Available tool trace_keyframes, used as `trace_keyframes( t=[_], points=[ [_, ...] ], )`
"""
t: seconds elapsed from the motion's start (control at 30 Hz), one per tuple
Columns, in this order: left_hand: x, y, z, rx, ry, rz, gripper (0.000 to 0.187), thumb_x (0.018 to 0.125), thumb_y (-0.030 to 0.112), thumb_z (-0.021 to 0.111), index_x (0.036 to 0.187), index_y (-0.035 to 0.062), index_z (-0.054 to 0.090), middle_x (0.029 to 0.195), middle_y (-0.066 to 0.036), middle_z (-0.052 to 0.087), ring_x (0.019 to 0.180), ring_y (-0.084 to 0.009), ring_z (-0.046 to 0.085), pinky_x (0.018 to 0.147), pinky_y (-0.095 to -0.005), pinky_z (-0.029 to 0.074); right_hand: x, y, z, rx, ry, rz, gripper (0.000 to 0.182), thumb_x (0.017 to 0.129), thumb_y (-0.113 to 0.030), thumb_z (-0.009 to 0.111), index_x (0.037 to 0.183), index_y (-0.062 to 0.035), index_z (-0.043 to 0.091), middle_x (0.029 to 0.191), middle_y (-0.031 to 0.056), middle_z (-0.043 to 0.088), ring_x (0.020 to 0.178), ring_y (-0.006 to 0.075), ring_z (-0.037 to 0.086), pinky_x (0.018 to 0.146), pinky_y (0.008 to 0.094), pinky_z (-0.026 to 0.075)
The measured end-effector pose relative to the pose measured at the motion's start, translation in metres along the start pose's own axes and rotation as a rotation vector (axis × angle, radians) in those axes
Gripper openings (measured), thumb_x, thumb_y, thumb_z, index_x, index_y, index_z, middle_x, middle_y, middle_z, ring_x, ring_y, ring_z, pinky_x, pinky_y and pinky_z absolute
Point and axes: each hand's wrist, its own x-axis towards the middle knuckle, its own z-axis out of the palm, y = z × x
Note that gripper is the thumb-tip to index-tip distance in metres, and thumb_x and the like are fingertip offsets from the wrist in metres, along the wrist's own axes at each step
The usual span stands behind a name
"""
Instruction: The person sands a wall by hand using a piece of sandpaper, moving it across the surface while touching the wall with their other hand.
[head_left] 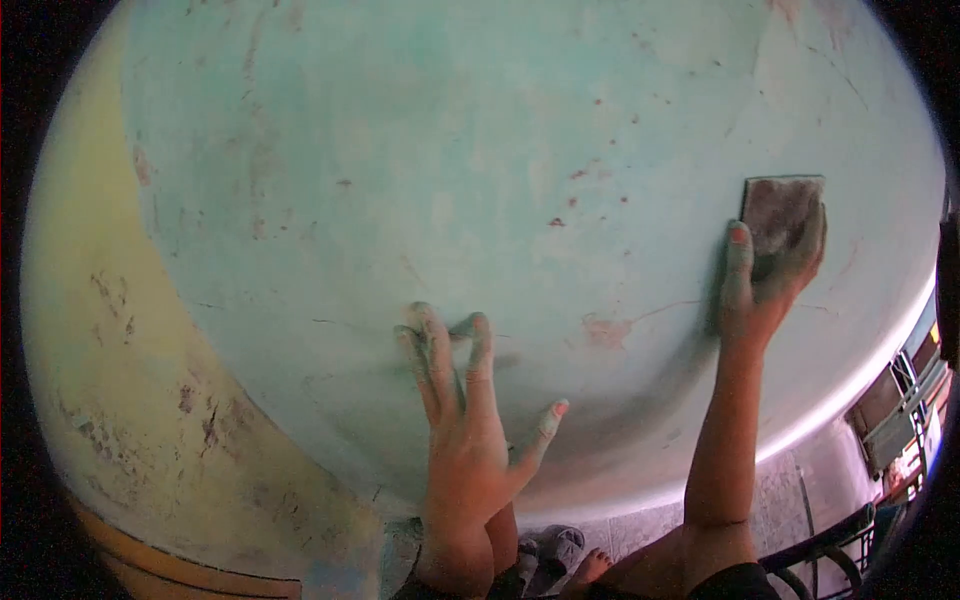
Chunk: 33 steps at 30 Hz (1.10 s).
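A pale green painted wall (420, 160) fills most of the head view, marked with reddish chips and thin cracks. My right hand (765, 285) grips a flat, dark brown sanding block (780, 210) with a pale dusty rim, held up at the wall on the right. The thumb lies along its left side and the fingers wrap its right side. My left hand (465, 430) is spread, its fingertips at the wall near a thin horizontal crack and its thumb stuck out to the right. Pale dust coats the fingers of both hands.
To the left is a yellowish wall (90, 330) with dark stained, peeling patches. An orange-brown edge (180, 560) runs along the lower left. Below are a grey tiled floor (640, 520), dark footwear (553, 550) and a bare foot. A black metal frame (825, 545) stands at lower right.
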Motion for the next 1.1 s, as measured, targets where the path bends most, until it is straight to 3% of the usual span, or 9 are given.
trace_keyframes(
  t=[0.23, 0.7, 1.1],
  points=[
    [0.000, 0.002, 0.006, 0.027, 0.016, 0.006, 0.092, 0.082, 0.038, 0.074, 0.151, 0.0018, 0.025, 0.155, -0.035, 0.008, 0.141, -0.0586, 0.005, 0.112, -0.0653, 0.016, -0.002, -0.006, 0.000, -0.033, -0.011, 0.037, 0.089, 0.077, -0.047, 0.078, 0.145, -0.0058, 0.037, 0.146, 0.0232, 0.038, 0.136, 0.0390, 0.034, 0.113, 0.0507, 0.025],
    [-0.001, 0.003, 0.011, 0.101, 0.020, 0.007, 0.097, 0.081, 0.039, 0.075, 0.152, 0.0020, 0.020, 0.157, -0.033, 0.003, 0.143, -0.0560, 0.005, 0.113, -0.0644, 0.015, -0.005, -0.003, 0.001, -0.019, 0.015, 0.005, 0.092, 0.074, -0.049, 0.079, 0.143, -0.0044, 0.039, 0.144, 0.0264, 0.038, 0.134, 0.0407, 0.035, 0.111, 0.0512, 0.026],
    [-0.004, 0.005, 0.017, 0.150, 0.026, 0.010, 0.098, 0.083, 0.043, 0.072, 0.153, 0.0007, 0.017, 0.157, -0.032, 0.008, 0.144, -0.0552, 0.005, 0.113, -0.0641, 0.015, -0.005, -0.006, 0.000, -0.005, 0.014, 0.020, 0.092, 0.072, -0.048, 0.080, 0.144, -0.0072, 0.038, 0.146, 0.0258, 0.036, 0.135, 0.0409, 0.035, 0.111, 0.0529, 0.024]
  ],
)
